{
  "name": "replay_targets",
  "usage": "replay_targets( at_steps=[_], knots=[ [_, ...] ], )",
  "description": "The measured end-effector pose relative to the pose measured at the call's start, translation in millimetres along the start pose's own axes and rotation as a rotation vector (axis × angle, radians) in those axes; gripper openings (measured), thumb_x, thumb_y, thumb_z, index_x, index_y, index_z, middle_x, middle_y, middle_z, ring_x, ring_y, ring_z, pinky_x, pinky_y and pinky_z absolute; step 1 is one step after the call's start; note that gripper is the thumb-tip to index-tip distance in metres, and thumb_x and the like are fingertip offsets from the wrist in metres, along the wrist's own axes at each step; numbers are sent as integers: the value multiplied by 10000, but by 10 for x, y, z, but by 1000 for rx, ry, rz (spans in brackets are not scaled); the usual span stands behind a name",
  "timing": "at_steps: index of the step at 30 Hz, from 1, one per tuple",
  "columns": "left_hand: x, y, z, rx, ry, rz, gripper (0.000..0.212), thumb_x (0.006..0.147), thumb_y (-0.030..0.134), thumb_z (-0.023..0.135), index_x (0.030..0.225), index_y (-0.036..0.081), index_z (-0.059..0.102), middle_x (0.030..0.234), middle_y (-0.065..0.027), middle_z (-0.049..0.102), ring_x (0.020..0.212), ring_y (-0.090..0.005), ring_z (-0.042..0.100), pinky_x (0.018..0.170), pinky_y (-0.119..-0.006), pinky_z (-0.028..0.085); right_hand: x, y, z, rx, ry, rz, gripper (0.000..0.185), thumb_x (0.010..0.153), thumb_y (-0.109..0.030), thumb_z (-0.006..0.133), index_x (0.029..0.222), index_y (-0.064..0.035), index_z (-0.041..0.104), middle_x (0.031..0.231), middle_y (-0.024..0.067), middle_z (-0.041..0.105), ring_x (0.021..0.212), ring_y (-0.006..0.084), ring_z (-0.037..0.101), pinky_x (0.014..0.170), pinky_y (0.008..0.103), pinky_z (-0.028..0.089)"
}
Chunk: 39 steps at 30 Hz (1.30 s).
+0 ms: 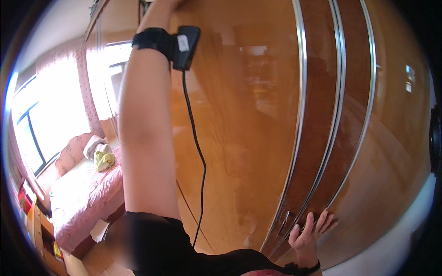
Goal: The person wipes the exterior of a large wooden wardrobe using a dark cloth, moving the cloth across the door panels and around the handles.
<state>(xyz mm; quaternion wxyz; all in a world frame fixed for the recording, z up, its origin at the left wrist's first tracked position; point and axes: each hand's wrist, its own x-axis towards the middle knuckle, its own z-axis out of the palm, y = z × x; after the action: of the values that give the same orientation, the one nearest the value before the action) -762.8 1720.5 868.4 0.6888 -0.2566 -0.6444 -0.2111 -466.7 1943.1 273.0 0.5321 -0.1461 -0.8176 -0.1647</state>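
Before me is a glossy brown wooden wardrobe front (234, 138). Dark brown panels (319, 89) edged with silvery metal trim (337, 82) run up it. My right hand (307, 234) lies against the door at the lower right, fingers spread, beside the door seam. A small metal handle (284, 223) shows just left of its thumb; a second dark fitting is partly hidden by the fingers. My left arm reaches upward, and only a blurred bit of my left hand (176, 4) shows at the top edge. Its fingers are out of view. The left wrist wears a black strapped device (186, 47).
A black cable (197, 148) hangs from the wrist device across the door. To the left stands a bed with a pink cover (86, 203), holding a yellow-green cloth item (104, 161). Bright windows (51, 110) lie beyond. An orange wooden cabinet (38, 227) stands at lower left.
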Motion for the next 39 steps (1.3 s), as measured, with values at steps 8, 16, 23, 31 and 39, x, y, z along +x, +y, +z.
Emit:
replay_targets(
  at_steps=[8,16,23,31,39],
  knots=[
    [-1239,611,-252,-147,59,141,606,968,436,448,1507,195,313,1574,-128,246,1428,-452,193,1078,-719,134,61,96,-77,-37,26,-37,565,958,-324,386,1439,-32,334,1535,288,217,1443,482,114,1114,671,24],
    [-2294,477,-578,-206,-7,255,613,900,442,520,1467,245,396,1563,-122,262,1409,-493,166,1021,-770,103,107,53,-71,-45,44,-56,550,963,-343,389,1413,-30,351,1537,285,207,1444,482,103,1112,675,34],
    [-3458,564,-759,-265,-270,258,700,794,438,626,1446,269,436,1574,-139,253,1445,-483,98,1040,-745,8,110,14,-69,-62,58,-6,536,960,-379,401,1399,-72,385,1539,258,237,1458,435,123,1122,679,35],
    [-5183,564,-825,-325,-369,296,734,706,555,698,1372,324,495,1521,-112,330,1401,-525,164,1021,-780,3,155,10,-28,-6,164,-31,513,965,-380,383,1379,-84,446,1532,240,283,1453,427,168,1132,661,41],
    [-5171,449,-836,-312,-352,370,724,723,585,685,1378,340,497,1554,-64,313,1456,-473,84,1063,-744,-34,133,3,-1,26,147,-13,512,960,-353,393,1366,-48,453,1515,267,297,1439,453,182,1127,657,44]
  ],
)
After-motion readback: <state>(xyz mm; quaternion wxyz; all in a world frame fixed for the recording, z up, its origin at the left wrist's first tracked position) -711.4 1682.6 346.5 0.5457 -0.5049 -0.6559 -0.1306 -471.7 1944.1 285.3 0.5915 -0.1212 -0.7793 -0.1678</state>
